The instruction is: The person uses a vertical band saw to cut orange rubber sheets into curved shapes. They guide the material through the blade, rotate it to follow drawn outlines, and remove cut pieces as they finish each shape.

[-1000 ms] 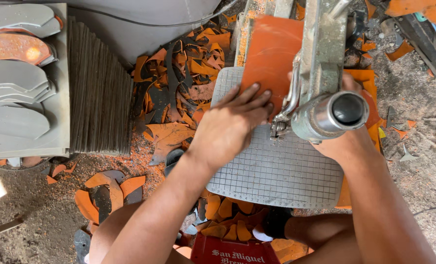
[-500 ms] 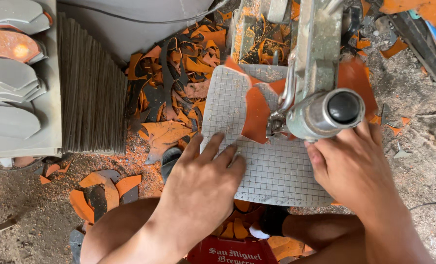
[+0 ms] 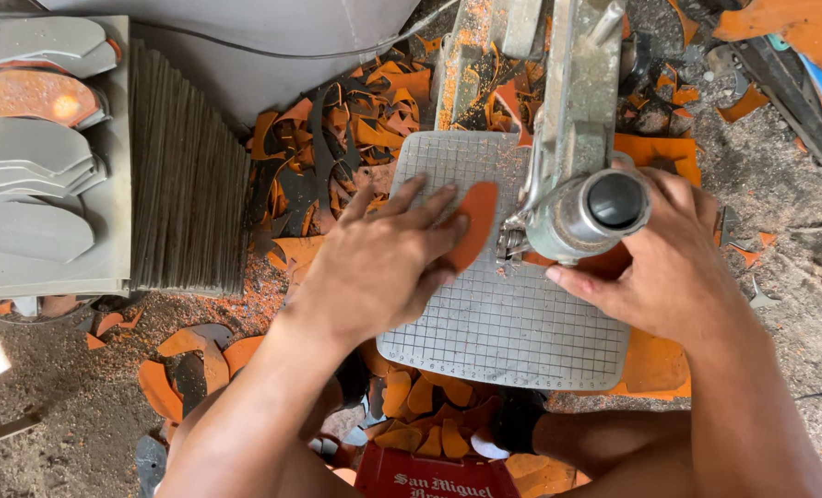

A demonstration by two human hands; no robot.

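A grey sheet (image 3: 512, 332) with a grid pattern and an orange underside lies on the table of a metal cutting machine (image 3: 595, 207). My left hand (image 3: 383, 263) presses flat on the sheet's left half, fingers spread. Its fingertips touch a curved orange flap (image 3: 477, 221) right beside the blade. My right hand (image 3: 669, 267) holds the sheet's right side down, just past the machine's round head. The orange underside shows at the sheet's right edge (image 3: 655, 360).
A stack of grey sheets on edge (image 3: 189, 194) stands to the left, with sole-shaped grey cutouts (image 3: 23, 175) beside it. Orange and black offcuts (image 3: 337, 138) litter the ground behind and below the machine. A red crate (image 3: 438, 475) sits between my legs.
The sheet has been turned and shifted under the blade. My left hand moved up from the near edge to the blade side. My right hand slid forward along the right side.
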